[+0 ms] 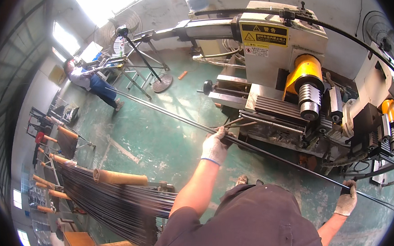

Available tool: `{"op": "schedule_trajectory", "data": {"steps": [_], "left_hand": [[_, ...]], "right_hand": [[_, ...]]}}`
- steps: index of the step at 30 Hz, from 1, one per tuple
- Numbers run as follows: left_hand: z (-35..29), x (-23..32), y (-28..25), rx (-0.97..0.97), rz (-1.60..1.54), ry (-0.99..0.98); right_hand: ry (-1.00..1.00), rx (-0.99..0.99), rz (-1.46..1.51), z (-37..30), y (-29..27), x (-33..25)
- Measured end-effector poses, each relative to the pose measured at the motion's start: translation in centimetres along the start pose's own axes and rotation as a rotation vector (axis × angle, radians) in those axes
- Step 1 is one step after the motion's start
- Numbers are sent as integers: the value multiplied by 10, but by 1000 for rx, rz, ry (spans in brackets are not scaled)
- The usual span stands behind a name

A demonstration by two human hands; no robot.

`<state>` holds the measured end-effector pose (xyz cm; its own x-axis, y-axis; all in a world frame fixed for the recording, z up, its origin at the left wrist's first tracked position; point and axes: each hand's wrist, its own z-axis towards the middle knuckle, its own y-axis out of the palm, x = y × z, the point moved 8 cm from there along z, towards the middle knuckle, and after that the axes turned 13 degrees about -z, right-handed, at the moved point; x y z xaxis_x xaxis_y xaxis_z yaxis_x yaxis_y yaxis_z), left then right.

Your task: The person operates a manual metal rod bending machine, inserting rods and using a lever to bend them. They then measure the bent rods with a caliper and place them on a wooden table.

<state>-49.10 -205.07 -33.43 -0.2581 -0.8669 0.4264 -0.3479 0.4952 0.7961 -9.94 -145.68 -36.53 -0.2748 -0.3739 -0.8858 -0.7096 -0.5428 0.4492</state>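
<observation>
Both my hands wear pale work gloves and are closed on long, thin metal tubes [277,155] that run slantwise from the far left to the lower right. My left hand [214,148] wraps round them near the middle of the view, in front of the machine's steel bed. Farther along to the right, my right hand [347,200] grips them with its fingers on top. There seem to be two tubes side by side; the grips hide parts of them. Just beyond stands a large beige bending machine [265,56] with a yellow-and-steel round die [308,87].
A rack of many dark rods [115,197] with padded posts [121,176] stands at lower left. At far left, another person [91,82] is beside a metal frame. A round-based stand [160,83] rises from the green floor [143,131]. Hoses arch over the machine at right.
</observation>
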Motion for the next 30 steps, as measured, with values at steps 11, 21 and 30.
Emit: {"op": "schedule_trajectory", "data": {"steps": [11, 21, 30], "left_hand": [[15, 16, -22, -79, 178, -139], [80, 4, -57, 263, -1379, -1166], [85, 5, -62, 244, -1331, -1201]], "right_hand": [[-72, 245, 24, -1, 48, -6], [-7, 365, 322, -5, 38, -8], [-52, 334, 314, 0, 30, -8]]}}
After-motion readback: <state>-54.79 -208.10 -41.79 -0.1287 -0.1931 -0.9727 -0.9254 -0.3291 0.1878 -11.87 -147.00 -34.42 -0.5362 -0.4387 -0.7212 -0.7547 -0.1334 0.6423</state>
